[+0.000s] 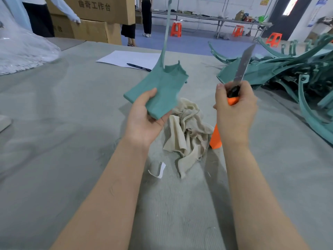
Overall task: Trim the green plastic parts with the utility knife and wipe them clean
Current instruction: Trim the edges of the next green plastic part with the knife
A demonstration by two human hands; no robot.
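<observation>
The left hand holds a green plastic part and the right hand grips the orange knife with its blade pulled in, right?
Not quite: the head view shows the blade extended out, pointing up. The left hand holds the green plastic part, and the right hand grips the orange knife.

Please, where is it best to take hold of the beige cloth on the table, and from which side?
Pinch the raised folds in the middle of the beige cloth, coming down from above. It lies crumpled on the table, so its folds stand up while its edges lie flat.
</observation>
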